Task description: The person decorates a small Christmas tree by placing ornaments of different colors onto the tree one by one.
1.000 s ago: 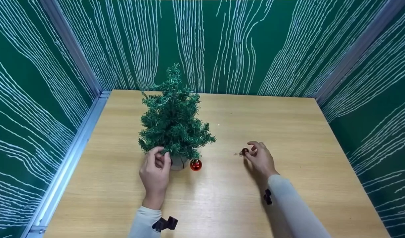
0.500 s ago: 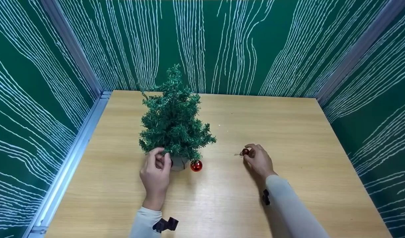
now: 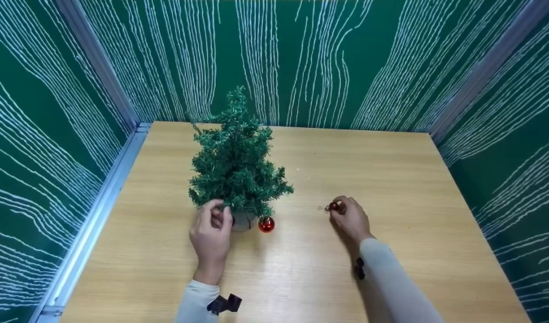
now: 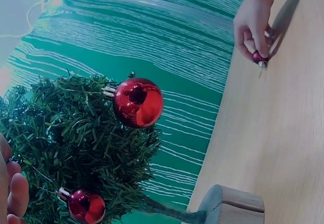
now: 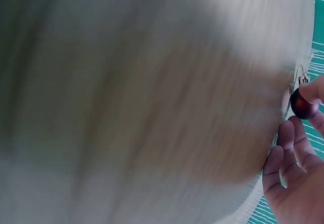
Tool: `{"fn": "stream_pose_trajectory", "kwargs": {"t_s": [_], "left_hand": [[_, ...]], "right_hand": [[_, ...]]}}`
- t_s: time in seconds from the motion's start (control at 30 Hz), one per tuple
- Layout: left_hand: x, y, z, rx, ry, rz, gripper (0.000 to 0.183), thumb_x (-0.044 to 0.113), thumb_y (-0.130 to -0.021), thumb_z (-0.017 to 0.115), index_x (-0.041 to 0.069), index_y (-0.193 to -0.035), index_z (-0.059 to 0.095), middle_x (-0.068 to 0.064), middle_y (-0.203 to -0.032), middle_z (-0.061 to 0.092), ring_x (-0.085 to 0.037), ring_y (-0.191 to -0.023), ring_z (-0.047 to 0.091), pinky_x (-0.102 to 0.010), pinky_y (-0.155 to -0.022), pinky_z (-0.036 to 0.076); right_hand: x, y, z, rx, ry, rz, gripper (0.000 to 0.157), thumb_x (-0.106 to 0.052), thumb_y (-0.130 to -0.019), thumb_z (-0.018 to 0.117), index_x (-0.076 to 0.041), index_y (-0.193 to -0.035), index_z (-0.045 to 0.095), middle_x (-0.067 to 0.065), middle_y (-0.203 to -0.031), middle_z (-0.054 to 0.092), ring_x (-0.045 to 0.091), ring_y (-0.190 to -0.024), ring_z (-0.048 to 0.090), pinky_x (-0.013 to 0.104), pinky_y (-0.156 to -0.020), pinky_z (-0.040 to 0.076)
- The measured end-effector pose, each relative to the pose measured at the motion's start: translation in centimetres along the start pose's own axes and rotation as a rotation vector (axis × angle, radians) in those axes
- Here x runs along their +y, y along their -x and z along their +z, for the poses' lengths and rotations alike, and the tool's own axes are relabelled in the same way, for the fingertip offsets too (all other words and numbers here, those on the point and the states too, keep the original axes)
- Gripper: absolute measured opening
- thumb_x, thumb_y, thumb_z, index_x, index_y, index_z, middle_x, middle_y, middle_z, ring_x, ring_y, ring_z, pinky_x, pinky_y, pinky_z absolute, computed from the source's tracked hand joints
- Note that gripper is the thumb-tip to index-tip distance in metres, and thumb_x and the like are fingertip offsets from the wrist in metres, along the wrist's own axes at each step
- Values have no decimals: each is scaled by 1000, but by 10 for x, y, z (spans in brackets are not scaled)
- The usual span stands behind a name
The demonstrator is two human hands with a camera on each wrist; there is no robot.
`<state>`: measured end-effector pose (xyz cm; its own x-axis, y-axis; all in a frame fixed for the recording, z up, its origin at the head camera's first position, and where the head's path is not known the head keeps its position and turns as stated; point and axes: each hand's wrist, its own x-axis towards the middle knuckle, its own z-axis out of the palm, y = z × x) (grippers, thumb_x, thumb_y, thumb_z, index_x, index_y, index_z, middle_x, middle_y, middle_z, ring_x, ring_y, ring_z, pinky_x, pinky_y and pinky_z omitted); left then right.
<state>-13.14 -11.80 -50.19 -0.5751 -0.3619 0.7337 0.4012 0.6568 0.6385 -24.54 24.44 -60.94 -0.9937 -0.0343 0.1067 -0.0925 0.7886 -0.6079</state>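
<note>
An artificial Christmas tree stands left of centre on the table, in a pale wood-like base. My left hand is at its lower front branches, fingers curled. A small red Christmas ball hangs beside it, and its string runs to my fingertips in the left wrist view. That ball is mostly hidden in the head view. Another, larger-looking red ball hangs from the tree's lower right. Off to the right, my right hand pinches a dark red ball between thumb and fingers, its cap and string pointing left.
The wooden table is bounded by green walls with white wavy lines. Metal rails run along the left edge. Tiny light specks lie on the table between tree and right hand. A sleeve blurs most of the right wrist view.
The right hand has shifted very slightly left with the dark red ball still pinched. The left hand and tree stay in place.
</note>
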Motion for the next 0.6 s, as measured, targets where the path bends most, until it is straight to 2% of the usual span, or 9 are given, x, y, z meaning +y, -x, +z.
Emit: {"fn": "stream_pose_trajectory", "kwargs": {"t_s": [0.27,0.6], "left_hand": [[1,0,0,2,-17,4,14,7,-85,70,6,-99,66,0,-68,59,-10,-55,53,-24,-50,42],[2,1,0,7,0,5,13,6,-85,70,6,-97,65,-1,-68,59,-11,-55,53,-23,-50,42]], "right_hand": [[-1,2,1,14,-2,18,33,-19,-85,70,-12,-117,63,7,-94,60,22,-78,58,42,-70,48],[-12,4,-2,-6,-61,28,33,-19,-86,71,-14,-118,62,7,-97,61,21,-83,61,38,-72,49]]}}
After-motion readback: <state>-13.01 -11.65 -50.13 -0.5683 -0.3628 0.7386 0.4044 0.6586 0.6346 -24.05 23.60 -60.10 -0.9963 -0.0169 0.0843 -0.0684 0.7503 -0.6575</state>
